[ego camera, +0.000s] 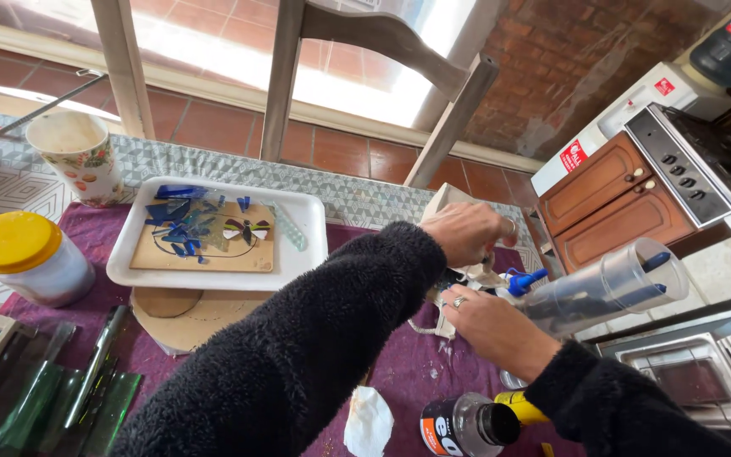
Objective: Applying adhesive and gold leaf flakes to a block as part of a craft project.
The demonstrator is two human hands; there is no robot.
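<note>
Seen from above, a person in black fleece sleeves works at a table spread with a purple cloth (399,372). The left hand (465,232), reaching across, is curled shut over the top of a pale, crumpled piece of material (454,203) at the table's far edge; what lies under the fingers is hidden. The right hand (486,326), a ring on one finger, is closed beside a blue-tipped tool (524,281), and whether it actually grips it cannot be told. Just right of the hands a clear plastic cylinder (607,288) lies tilted, with blue-tipped pieces inside.

Left of the sleeves sits a white rectangular tray (302,228) holding a brown board (247,254) scattered with blue glass fragments (179,216) and a small butterfly figure (245,228). The tray rests on a round cardboard disc (188,326). At far left stand a white jar with a yellow lid (14,241) and a paper cup (78,156) printed with a floral pattern. Green glass strips (69,398) lie at the near left corner.

At the bottom edge, a dark bottle with an orange-and-white label (458,423) lies on its side, a yellow-handled item (519,410) just beside it, a crumpled white tissue (367,419) near. Red labels mark white appliances at upper right.
</note>
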